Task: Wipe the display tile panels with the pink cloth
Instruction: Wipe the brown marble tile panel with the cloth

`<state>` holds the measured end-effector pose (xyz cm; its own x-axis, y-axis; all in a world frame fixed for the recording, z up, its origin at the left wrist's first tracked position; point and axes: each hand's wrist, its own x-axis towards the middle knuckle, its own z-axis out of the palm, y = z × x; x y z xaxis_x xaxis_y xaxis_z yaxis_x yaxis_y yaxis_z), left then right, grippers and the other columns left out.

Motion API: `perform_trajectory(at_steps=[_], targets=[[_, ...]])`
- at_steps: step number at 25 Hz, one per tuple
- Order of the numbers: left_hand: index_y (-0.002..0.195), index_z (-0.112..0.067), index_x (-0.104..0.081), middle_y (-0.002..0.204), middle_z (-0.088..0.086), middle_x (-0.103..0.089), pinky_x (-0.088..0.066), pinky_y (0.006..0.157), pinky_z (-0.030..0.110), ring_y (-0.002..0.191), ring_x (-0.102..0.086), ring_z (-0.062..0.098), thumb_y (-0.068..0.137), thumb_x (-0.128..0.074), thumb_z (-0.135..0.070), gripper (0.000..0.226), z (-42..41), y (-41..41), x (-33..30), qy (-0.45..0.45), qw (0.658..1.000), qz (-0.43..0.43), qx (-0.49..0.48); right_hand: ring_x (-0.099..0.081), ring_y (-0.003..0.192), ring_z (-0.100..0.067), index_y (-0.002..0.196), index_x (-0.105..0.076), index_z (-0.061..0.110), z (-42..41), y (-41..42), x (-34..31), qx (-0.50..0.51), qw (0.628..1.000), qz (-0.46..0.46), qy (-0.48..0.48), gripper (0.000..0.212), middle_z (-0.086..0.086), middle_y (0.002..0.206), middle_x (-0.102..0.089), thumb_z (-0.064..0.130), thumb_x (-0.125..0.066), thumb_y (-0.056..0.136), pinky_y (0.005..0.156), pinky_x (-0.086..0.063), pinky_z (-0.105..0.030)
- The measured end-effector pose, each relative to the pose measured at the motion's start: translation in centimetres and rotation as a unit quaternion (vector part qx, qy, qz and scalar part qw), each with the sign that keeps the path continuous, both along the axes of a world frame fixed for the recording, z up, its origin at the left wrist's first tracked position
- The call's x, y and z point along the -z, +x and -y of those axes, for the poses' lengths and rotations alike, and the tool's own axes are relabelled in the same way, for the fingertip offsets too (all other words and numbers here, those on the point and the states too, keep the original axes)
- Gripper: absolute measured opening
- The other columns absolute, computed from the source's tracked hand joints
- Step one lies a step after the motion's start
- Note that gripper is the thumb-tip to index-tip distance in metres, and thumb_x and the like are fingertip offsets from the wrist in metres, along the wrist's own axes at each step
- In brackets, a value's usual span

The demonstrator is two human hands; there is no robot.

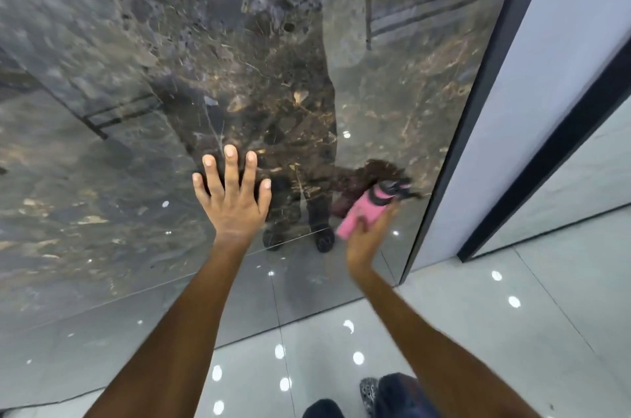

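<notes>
The right hand [367, 240] has its grip closed around a pink spray bottle [367, 209]; the left hand [232, 202] lies flat with fingers spread on the dark marble panel [170, 76]. That palm could smear the gloss just left of the grip.

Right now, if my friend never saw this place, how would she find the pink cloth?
Look at the big, shiny dark marble tile panel standing on the pale floor. Near its right edge, beside the black frame strip, the right hand holds the pink cloth against it. It is the only bright pink thing; the left hand presses flat and empty.
</notes>
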<state>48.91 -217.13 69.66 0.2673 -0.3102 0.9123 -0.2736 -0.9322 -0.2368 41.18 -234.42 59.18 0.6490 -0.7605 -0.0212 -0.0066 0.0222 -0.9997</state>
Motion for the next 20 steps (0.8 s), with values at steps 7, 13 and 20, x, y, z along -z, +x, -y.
perform_trajectory(at_steps=[7, 13, 20], targets=[[0.157, -0.023, -0.001, 0.165, 0.000, 0.006, 0.001, 0.122, 0.042, 0.151, 0.006, 0.025, 0.104, -0.020, -0.044, 0.060, 0.4, 0.4, -0.3, -0.010, 1.000, -0.007, 0.023, -0.045, 0.126, -0.015, 0.146, -0.030, 0.013, 2.1, -0.3, -0.9, 0.017, 1.000, 0.001, 0.021, 0.067, -0.014, 0.141, -0.041, -0.010, -0.054, 0.088, 0.104, -0.034, -0.016], [0.156, -0.037, -0.006, 0.163, -0.014, 0.011, 0.009, 0.120, 0.040, 0.150, 0.010, 0.013, 0.105, -0.028, -0.037, 0.055, -2.6, -5.3, -0.7, -0.073, 0.979, -0.181, 0.063, -0.048, 0.115, -0.040, 0.133, -0.039, -0.012, -3.6, 0.3, -1.0, -0.009, 1.000, 0.007, -0.019, 0.076, -0.030, 0.124, -0.038, -0.029, -0.062, 0.063, 0.097, -0.025, 0.003], [0.153, -0.010, -0.022, 0.153, 0.034, -0.022, 0.012, 0.118, 0.041, 0.140, -0.014, 0.055, 0.105, -0.025, -0.043, 0.058, -20.2, -5.8, -0.7, -0.263, 0.946, -0.145, -0.126, -0.049, 0.106, -0.042, 0.132, -0.040, -0.014, -11.7, -0.3, -2.8, 0.045, 0.998, -0.031, -0.025, 0.065, -0.036, 0.117, -0.040, -0.021, -0.065, 0.072, 0.101, -0.032, -0.017]])
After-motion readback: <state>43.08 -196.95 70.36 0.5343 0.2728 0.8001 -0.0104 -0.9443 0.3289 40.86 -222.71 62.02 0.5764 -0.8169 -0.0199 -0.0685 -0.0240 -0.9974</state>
